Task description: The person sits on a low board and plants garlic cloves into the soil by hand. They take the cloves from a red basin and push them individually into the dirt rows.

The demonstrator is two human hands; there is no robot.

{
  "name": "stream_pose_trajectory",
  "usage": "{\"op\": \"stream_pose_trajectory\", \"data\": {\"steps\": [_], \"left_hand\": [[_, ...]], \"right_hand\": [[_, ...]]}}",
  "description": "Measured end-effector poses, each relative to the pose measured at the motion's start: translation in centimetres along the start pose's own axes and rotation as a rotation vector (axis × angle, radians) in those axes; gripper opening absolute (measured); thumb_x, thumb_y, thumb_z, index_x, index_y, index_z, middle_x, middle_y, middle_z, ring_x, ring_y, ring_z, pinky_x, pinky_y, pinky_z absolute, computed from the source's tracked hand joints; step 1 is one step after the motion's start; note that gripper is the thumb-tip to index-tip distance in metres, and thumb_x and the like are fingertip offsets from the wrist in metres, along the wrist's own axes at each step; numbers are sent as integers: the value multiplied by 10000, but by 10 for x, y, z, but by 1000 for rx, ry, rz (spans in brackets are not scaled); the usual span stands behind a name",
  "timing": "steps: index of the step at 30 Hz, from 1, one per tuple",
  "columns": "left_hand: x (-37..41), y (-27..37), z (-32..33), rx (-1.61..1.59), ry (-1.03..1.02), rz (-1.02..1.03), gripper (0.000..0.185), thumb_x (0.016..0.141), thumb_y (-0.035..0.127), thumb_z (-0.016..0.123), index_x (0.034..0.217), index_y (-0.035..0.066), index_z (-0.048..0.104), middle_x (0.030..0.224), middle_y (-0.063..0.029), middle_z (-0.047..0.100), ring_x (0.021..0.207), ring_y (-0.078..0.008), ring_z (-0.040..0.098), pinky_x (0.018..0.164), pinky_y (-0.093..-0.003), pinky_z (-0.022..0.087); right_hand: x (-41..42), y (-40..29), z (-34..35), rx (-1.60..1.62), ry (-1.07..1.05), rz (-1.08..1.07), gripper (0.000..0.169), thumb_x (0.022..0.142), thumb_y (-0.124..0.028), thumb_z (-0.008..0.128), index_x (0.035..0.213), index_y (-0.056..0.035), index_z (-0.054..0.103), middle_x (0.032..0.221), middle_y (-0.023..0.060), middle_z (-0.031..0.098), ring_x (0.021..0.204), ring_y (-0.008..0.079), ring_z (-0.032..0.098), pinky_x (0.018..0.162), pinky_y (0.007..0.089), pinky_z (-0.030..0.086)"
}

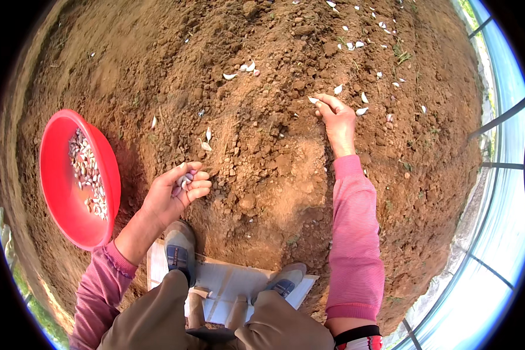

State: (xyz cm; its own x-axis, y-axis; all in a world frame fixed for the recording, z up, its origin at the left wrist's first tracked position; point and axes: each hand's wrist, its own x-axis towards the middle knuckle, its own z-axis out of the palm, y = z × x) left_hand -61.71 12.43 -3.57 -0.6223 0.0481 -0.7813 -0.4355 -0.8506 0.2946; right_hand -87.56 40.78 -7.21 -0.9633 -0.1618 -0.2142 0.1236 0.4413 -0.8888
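Note:
My left hand is turned palm up, its fingers curled around several garlic cloves. Out ahead on the right, my right hand pinches one garlic clove between thumb and fingertips, just at the soil. Close to it on the right, a few white cloves lie on the brown soil. Two more cloves rest beyond my left hand. A red plastic basin, tilted in this view, stands left of my left hand with many cloves inside.
More cloves are scattered over the soil at the top right. My shoes rest on a flat board or cardboard sheet, with what look like wooden stool legs between them. Plastic sheeting on a frame curves along the right side.

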Motion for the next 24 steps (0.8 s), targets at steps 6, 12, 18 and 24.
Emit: {"op": "stream_pose_trajectory", "data": {"steps": [6,12,18,24], "left_hand": [[-3,5,1,11,25,-2,325,1010,212,495,1203,-45,544,1039,-186,651,898,-275,678,836,-392,591],[3,4,17,105,-65,20,286,1004,204,527,1177,-21,567,1000,-170,666,845,-247,691,749,-339,599],[15,-6,51,293,-212,-18,164,962,195,625,944,34,600,821,-116,678,637,-167,660,499,-240,518],[12,-11,58,389,-131,-104,123,950,170,642,902,60,616,752,-71,675,547,-122,610,416,-211,411]], "right_hand": [[20,-6,10,-334,86,-206,192,878,-64,664,1058,-52,730,884,60,723,736,83,637,659,248,501],[-53,-50,59,326,-290,39,145,889,-15,643,1029,-12,681,899,29,697,728,60,624,647,200,517],[-141,-64,78,120,-476,-227,147,865,7,624,1012,6,636,917,119,658,765,196,661,659,319,532],[-131,-65,62,-106,-483,-420,146,871,-40,650,1013,-29,681,893,113,686,786,213,678,699,321,539]]}}
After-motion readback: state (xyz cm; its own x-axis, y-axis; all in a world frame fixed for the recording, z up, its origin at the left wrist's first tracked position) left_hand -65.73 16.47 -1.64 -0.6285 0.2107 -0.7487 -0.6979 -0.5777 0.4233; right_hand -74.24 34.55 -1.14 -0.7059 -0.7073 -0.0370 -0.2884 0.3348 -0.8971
